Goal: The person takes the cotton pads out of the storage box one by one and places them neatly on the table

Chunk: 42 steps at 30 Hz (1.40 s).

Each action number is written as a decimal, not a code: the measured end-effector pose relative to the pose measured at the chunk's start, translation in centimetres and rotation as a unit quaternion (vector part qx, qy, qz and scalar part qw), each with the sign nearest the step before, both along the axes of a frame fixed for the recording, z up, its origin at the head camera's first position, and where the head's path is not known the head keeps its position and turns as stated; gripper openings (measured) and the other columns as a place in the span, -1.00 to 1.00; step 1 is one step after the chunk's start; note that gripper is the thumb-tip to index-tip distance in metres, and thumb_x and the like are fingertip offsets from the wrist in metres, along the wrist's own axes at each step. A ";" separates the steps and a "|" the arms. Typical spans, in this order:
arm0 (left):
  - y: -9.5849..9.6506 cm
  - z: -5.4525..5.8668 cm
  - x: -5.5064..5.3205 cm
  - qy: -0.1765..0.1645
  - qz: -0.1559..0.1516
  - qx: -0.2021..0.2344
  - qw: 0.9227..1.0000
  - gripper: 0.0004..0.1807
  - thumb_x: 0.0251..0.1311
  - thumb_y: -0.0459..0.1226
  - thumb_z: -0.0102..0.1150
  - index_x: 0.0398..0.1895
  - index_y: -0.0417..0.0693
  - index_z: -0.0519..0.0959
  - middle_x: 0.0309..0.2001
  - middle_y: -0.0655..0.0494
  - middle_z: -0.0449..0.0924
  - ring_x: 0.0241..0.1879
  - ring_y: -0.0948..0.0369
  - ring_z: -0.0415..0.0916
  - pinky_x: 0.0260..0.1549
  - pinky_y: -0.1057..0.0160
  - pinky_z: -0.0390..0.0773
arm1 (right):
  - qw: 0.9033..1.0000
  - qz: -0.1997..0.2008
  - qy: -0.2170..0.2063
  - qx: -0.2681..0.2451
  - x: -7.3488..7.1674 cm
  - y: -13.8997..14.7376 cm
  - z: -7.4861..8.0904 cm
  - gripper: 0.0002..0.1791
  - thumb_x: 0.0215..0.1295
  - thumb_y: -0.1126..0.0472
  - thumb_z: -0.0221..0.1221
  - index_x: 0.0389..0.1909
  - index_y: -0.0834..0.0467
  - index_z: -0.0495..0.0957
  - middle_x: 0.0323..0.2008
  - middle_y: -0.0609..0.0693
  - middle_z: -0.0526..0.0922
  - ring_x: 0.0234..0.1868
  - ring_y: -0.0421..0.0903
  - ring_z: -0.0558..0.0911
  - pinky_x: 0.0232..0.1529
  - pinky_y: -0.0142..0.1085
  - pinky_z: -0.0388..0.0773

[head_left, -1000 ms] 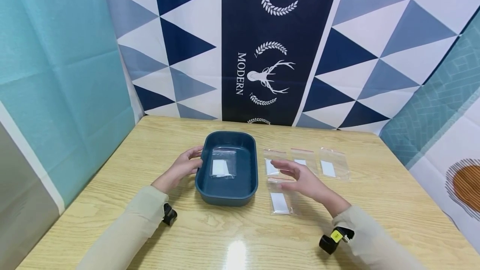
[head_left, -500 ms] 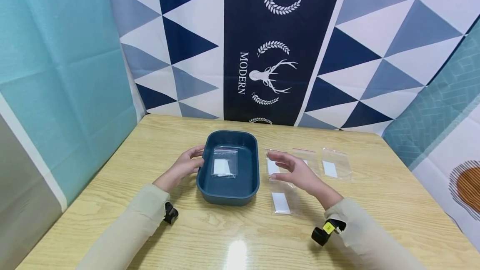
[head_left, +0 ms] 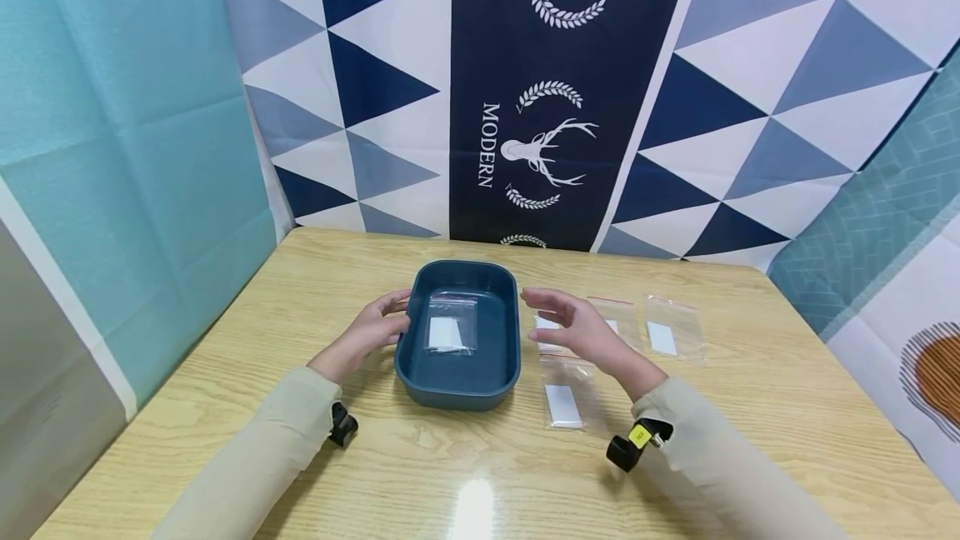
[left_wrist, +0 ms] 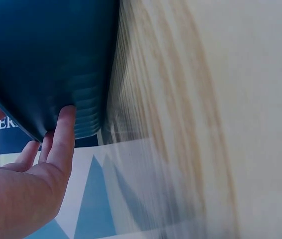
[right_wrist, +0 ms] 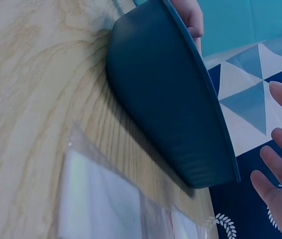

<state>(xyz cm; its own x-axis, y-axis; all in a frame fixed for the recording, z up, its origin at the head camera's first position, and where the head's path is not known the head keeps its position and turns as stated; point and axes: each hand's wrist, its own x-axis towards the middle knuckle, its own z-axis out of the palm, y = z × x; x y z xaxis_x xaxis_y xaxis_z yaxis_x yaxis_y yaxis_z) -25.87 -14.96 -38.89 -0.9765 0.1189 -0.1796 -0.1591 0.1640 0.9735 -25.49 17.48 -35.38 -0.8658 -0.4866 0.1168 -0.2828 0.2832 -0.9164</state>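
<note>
A dark blue rectangular tub (head_left: 457, 377) stands on the table, with a clear zip bag (head_left: 452, 326) holding white pieces inside it. My left hand (head_left: 367, 330) is at the tub's left side; in the left wrist view its extended fingers (left_wrist: 64, 134) touch the outer wall. Just off the right side of the tub, my right hand (head_left: 581, 327) hovers with spread fingers and holds nothing. Beneath and beside it lie clear zip bags with white pieces: a front one (head_left: 562, 405), one partly covered by the hand, a middle one (head_left: 626, 315) and a right one (head_left: 662, 338).
The wooden table (head_left: 345, 457) ends at a patterned cloth backdrop (head_left: 397, 107). A turquoise cloth (head_left: 135, 107) hangs along the left. Each wrist carries a small black camera, such as the right one (head_left: 624, 452).
My right hand has moved left from over the bags towards the tub's right side. My left hand stays at the tub, and the whole view has shifted slightly.
</note>
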 end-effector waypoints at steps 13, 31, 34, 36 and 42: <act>0.0 0.2 0.1 -0.001 -0.004 -0.002 1.000 -0.29 0.06 -0.44 -0.06 0.39 -0.11 0.14 0.30 -0.18 0.18 0.10 -0.03 0.39 -0.02 0.09 0.49 | 1.000 0.001 0.005 0.005 -1.3 -1.9 0.6 -0.31 0.11 0.17 0.30 0.28 0.19 0.32 0.24 0.09 0.39 0.26 0.06 0.33 0.23 -0.04 0.24; 0.1 0.2 0.1 -0.007 0.006 -0.003 1.000 -0.28 0.04 -0.44 -0.05 0.38 -0.09 0.16 0.30 -0.17 0.18 0.10 -0.02 0.39 0.00 0.08 0.47 | 1.000 -0.023 -0.007 0.005 -3.9 -4.6 1.2 -0.34 0.12 0.19 0.30 0.27 0.16 0.34 0.22 0.07 0.41 0.23 -0.03 0.36 0.24 -0.12 0.25; 0.1 0.2 0.1 -0.006 0.005 -0.004 1.000 -0.28 0.05 -0.44 -0.05 0.38 -0.07 0.16 0.30 -0.16 0.18 0.11 -0.03 0.39 0.01 0.07 0.46 | 1.000 -0.024 0.000 0.004 -4.3 -5.2 1.5 -0.36 0.12 0.22 0.29 0.26 0.14 0.36 0.21 0.07 0.42 0.22 -0.04 0.38 0.22 -0.12 0.28; 0.2 0.3 0.1 -0.006 0.005 -0.004 1.000 -0.28 0.05 -0.44 -0.05 0.38 -0.08 0.16 0.30 -0.17 0.18 0.11 -0.03 0.38 0.01 0.07 0.46 | 1.000 -0.024 0.002 0.003 -4.5 -5.6 1.7 -0.38 0.11 0.22 0.29 0.25 0.12 0.38 0.20 0.05 0.43 0.21 -0.04 0.39 0.20 -0.13 0.30; 0.2 0.3 0.1 -0.008 0.005 0.000 1.000 -0.29 0.06 -0.45 -0.05 0.38 -0.08 0.16 0.30 -0.17 0.19 0.11 -0.03 0.39 0.00 0.07 0.47 | 1.000 -0.015 0.011 -0.009 -5.1 -6.8 2.0 -0.39 0.12 0.25 0.28 0.23 0.16 0.37 0.19 0.05 0.44 0.21 -0.01 0.38 0.21 -0.11 0.29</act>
<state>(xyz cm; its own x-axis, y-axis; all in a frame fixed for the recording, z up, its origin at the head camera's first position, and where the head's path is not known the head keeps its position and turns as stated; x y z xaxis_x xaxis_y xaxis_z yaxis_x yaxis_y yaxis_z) -25.78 -14.74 -38.60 -0.9748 0.1093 -0.1946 -0.1757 0.1617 0.9711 -30.59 10.64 -33.36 -0.8771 -0.4581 0.1445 -0.2948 0.2758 -0.9149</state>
